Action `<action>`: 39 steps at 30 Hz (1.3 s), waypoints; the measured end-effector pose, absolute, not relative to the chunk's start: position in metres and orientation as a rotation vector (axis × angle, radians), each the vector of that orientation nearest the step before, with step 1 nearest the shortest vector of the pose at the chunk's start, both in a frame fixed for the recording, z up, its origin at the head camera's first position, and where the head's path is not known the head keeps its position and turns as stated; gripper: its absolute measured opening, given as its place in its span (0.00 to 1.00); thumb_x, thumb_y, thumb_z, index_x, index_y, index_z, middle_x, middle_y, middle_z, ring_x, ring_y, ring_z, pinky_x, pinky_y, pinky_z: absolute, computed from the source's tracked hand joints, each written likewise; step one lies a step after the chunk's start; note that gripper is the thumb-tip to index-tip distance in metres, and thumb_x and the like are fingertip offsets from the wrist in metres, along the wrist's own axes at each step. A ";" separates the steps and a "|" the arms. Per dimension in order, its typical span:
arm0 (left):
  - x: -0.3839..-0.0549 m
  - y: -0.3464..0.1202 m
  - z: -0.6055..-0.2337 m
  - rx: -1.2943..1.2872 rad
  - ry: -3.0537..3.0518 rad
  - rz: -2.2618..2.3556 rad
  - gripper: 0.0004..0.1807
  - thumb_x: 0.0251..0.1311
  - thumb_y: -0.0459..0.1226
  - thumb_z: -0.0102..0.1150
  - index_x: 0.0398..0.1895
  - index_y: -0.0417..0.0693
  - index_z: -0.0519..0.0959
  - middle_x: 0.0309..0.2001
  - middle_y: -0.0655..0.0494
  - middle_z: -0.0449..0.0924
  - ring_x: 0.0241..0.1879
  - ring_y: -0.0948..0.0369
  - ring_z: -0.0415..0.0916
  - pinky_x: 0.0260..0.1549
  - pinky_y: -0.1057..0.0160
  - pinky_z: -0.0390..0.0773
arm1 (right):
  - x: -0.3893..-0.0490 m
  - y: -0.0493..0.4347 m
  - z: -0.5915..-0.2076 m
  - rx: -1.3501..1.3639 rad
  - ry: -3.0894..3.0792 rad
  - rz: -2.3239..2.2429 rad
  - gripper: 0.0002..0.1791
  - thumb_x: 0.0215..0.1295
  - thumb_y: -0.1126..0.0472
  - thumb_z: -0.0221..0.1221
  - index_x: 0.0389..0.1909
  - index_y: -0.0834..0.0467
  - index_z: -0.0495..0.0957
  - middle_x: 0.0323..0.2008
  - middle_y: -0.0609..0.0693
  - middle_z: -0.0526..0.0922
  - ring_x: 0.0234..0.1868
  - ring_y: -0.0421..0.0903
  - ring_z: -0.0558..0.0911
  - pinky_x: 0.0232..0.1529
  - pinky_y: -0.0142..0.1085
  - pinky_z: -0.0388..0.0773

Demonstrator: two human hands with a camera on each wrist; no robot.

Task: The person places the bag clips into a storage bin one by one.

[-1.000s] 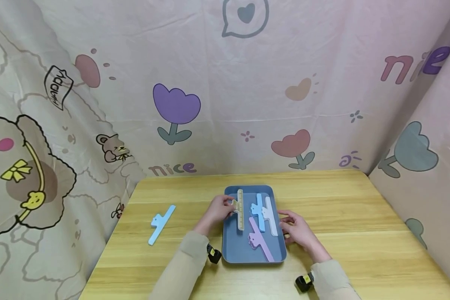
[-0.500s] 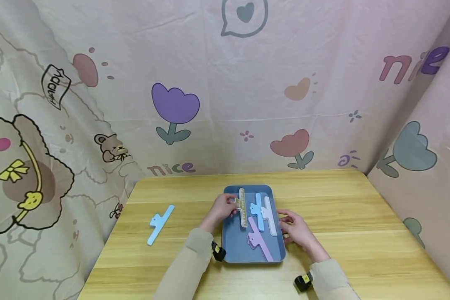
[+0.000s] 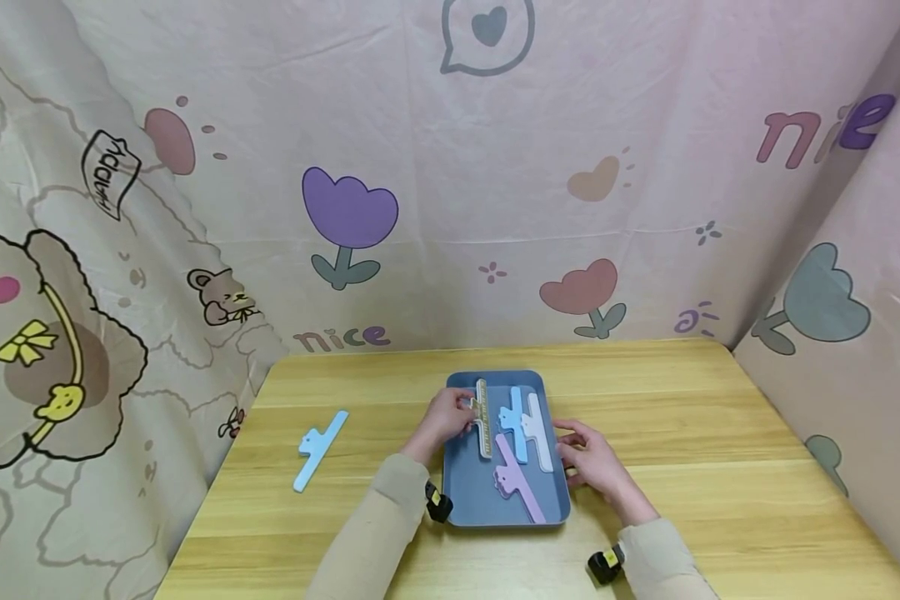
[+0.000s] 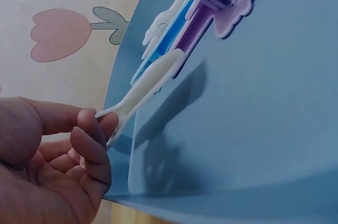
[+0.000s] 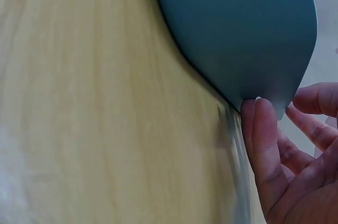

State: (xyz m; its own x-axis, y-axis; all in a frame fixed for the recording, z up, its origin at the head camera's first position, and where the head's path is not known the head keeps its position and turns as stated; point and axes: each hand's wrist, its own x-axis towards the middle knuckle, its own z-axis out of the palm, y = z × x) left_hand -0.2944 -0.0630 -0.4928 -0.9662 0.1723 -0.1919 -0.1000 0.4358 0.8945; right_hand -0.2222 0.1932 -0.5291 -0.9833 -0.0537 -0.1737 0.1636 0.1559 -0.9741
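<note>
My left hand point(image 3: 447, 414) pinches the handle of a pale bag clip point(image 3: 484, 437) over the left side of a blue-grey tray point(image 3: 468, 500). In the left wrist view this clip point(image 4: 145, 84) hangs tilted, its shadow falling on the tray floor. Lying in the tray are a light-blue bag clip point(image 3: 520, 442), a white bag clip point(image 3: 542, 442) and a purple bag clip point(image 3: 521, 487). At the tray's right side, my right hand point(image 3: 592, 457) touches the outer wall with its fingertips point(image 5: 264, 115); the fingers are not curled round it.
Another light-blue bag clip point(image 3: 321, 450) lies on the wooden table point(image 3: 682, 417), left of the tray. A patterned curtain point(image 3: 457, 167) hangs behind the table and along both sides. Black wrist cameras sit on both forearms.
The left hand has moved slightly to the right with the pale clip, whose tilt has altered a little. The right hand, the tray and the other clips look unmoved.
</note>
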 end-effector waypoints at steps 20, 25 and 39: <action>-0.290 -0.061 -0.490 0.091 2.457 1.445 0.26 0.66 0.29 0.56 0.67 0.32 0.67 0.29 0.49 0.77 0.27 0.53 0.81 0.28 0.58 0.81 | -0.222 0.194 -0.528 0.095 2.249 -1.925 0.24 0.69 0.71 0.52 0.66 0.63 0.68 0.46 0.65 0.76 0.30 0.53 0.82 0.24 0.48 0.82; -0.287 -0.064 -0.482 0.081 2.477 1.435 0.26 0.67 0.32 0.56 0.67 0.33 0.67 0.30 0.48 0.79 0.29 0.48 0.81 0.31 0.54 0.82 | -0.222 0.194 -0.528 0.095 2.246 -1.932 0.24 0.69 0.71 0.52 0.66 0.64 0.68 0.46 0.65 0.76 0.30 0.54 0.82 0.24 0.48 0.82; -0.270 -0.099 -0.460 0.223 2.682 1.429 0.22 0.64 0.36 0.61 0.61 0.39 0.74 0.41 0.50 0.77 0.28 0.58 0.78 0.27 0.62 0.79 | -0.222 0.193 -0.527 0.099 2.257 -1.911 0.24 0.70 0.70 0.52 0.67 0.63 0.68 0.47 0.65 0.76 0.30 0.53 0.82 0.25 0.48 0.82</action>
State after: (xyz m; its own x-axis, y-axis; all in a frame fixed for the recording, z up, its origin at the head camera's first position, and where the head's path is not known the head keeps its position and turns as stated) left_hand -0.2700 -0.0989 -0.4599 -0.9849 0.1725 -0.0145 0.0842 0.5506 0.8305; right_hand -0.2217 0.1933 -0.5275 -0.9812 -0.0669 -0.1812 0.1677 0.1702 -0.9710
